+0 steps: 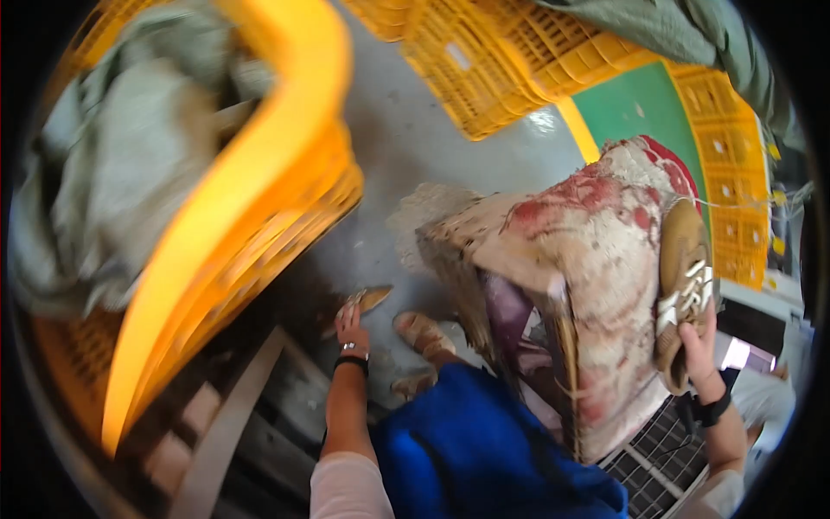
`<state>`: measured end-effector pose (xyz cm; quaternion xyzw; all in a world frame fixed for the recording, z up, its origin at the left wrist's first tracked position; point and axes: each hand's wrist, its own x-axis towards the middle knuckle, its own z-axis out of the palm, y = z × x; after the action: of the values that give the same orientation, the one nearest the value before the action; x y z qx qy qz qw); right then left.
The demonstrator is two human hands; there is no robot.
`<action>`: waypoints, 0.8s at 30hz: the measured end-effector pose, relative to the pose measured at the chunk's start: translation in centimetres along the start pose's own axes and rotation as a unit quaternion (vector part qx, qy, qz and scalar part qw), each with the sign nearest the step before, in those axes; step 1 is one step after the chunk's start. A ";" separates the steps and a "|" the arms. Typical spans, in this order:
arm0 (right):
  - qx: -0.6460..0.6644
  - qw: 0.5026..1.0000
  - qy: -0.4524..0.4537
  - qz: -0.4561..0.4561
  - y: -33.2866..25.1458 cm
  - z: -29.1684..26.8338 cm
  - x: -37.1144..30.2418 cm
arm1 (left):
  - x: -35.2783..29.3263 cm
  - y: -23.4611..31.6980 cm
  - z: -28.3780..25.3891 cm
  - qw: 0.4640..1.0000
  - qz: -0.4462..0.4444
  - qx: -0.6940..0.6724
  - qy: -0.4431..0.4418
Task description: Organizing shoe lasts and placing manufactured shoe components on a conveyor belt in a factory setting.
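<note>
My right hand (699, 350) is closed around the heel end of a brown sneaker (686, 259) with white laces, held upright beside a worn, stained padded block (605, 242). Low over the grey floor, my left hand (350, 322) grips a second tan-brown shoe (375, 298); its outline is blurred and partly covered by my fingers. A blue apron (484, 441) covers my front, and my own shoe (419, 330) shows below it.
A yellow plastic crate (294, 216) with greyish-green sacking (130, 147) looms at the left. More yellow crates (484, 69) stand ahead, and others (731, 173) line the right. The block has an open cavity with purple plastic (510, 307). A dark grid (661, 454) lies at lower right.
</note>
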<state>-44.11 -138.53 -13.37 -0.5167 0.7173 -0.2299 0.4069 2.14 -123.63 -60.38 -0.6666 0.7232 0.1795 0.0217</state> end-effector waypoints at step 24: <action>-0.041 0.991 -0.095 -0.086 -9.1 0.8 -13.9 | 0.9 19.6 -45.9 0.655 -0.162 -0.732 -0.097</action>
<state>-36.46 -128.81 -2.16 -0.6122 0.6372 -0.1848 0.4301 -7.49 -136.81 -13.16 -0.5517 0.2323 0.7082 -0.3743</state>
